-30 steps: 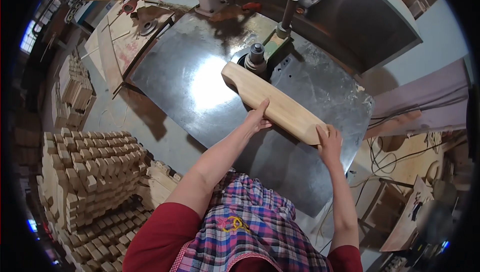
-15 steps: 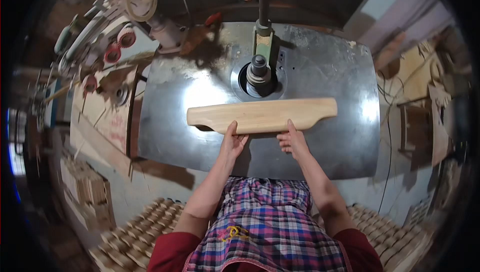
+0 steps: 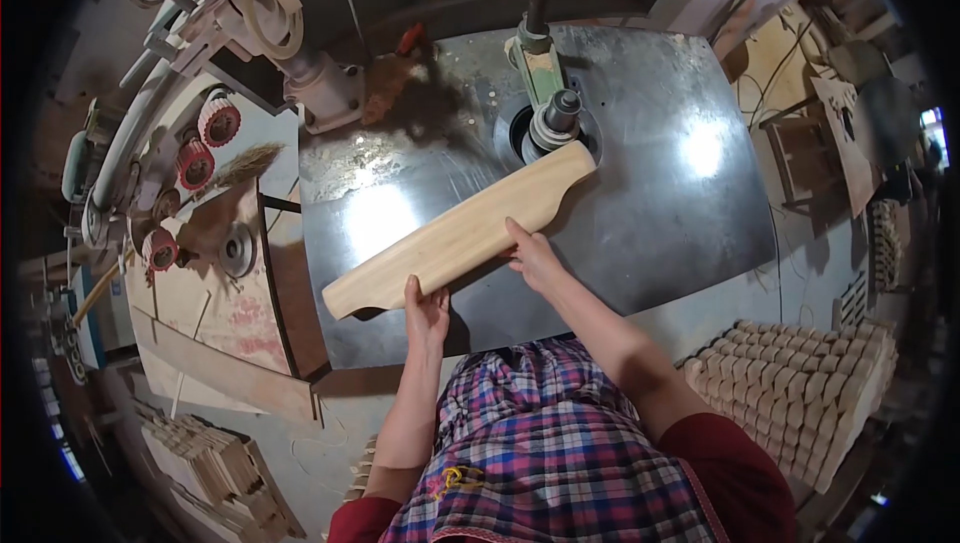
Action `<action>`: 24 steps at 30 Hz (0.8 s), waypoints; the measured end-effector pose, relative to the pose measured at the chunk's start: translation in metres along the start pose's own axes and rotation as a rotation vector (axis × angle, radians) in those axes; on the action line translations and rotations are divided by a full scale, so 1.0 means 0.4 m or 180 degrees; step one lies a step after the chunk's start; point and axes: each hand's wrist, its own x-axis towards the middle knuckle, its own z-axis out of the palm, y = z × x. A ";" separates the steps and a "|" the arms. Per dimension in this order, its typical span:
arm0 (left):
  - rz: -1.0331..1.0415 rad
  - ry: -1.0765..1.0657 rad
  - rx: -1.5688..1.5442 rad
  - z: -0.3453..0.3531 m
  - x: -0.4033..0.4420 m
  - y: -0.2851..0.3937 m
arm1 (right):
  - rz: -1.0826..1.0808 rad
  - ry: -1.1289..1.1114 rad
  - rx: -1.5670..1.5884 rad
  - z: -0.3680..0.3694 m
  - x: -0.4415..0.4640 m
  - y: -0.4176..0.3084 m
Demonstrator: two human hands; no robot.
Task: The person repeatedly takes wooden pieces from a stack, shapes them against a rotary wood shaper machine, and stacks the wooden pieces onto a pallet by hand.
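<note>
Spindle [image 3: 563, 115] stands just beyond the right end of 1 wooden board [image 3: 456, 233], contact unclear. Left hand [image 3: 428, 317] and right hand [image 3: 537, 262] grasp the board's near edge over the metal desk [image 3: 660, 233]; bare desk spreads rightward. Stacked wood pieces [image 3: 800, 393] occupy the floor [image 3: 682, 327] at right.
</note>
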 end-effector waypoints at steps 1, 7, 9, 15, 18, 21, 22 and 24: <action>0.0018 -0.0001 0.0001 -0.017 0.003 0.016 | 0.0009 0.0039 -0.0001 0.019 -0.011 0.010; 0.0173 0.0063 -0.0027 -0.053 0.002 0.085 | 0.0000 0.0104 -0.0026 0.119 -0.046 0.012; 0.0237 0.0140 -0.0059 -0.052 -0.001 0.100 | -0.0023 0.0092 -0.0053 0.140 -0.048 0.019; 0.0151 0.0106 -0.0042 -0.053 0.000 0.128 | -0.0070 0.0040 -0.0150 0.199 -0.016 -0.008; 0.0175 0.0162 -0.0121 -0.045 0.013 0.131 | -0.0104 -0.0013 -0.0172 0.214 -0.003 -0.025; 0.0138 0.0133 -0.0120 -0.041 0.022 0.136 | -0.0129 -0.0046 -0.0213 0.223 0.011 -0.044; 0.0102 0.0094 -0.0113 -0.041 0.025 0.137 | -0.0140 -0.0053 -0.0227 0.221 0.014 -0.051; 0.0030 0.0023 -0.0088 -0.040 0.031 0.142 | -0.0157 -0.0067 -0.0243 0.223 0.022 -0.060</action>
